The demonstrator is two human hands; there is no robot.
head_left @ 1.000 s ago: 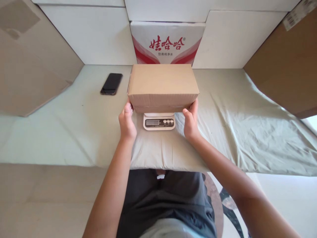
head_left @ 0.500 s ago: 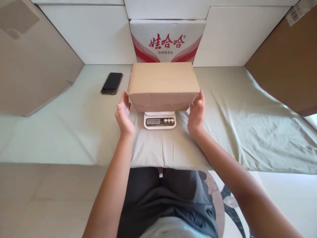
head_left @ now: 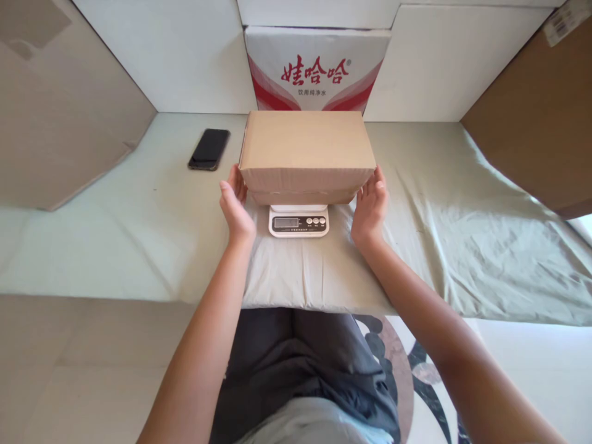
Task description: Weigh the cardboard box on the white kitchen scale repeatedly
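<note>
Cardboard box [head_left: 308,140] sits on the white scale [head_left: 298,223]. The left hand [head_left: 237,206] and the right hand [head_left: 370,208] stand at its two sides, fingers open; whether they touch it, I cannot tell.

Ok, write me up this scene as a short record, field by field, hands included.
box: plain brown, closed on top, on the scale
display: facing the person, digits too small to read
left hand: open, at the box's left end, contact unclear
right hand: open, at its right end, contact unclear
phone: dark screen, on the cloth, left of the box
carton: behind the box, red lettering
</note>
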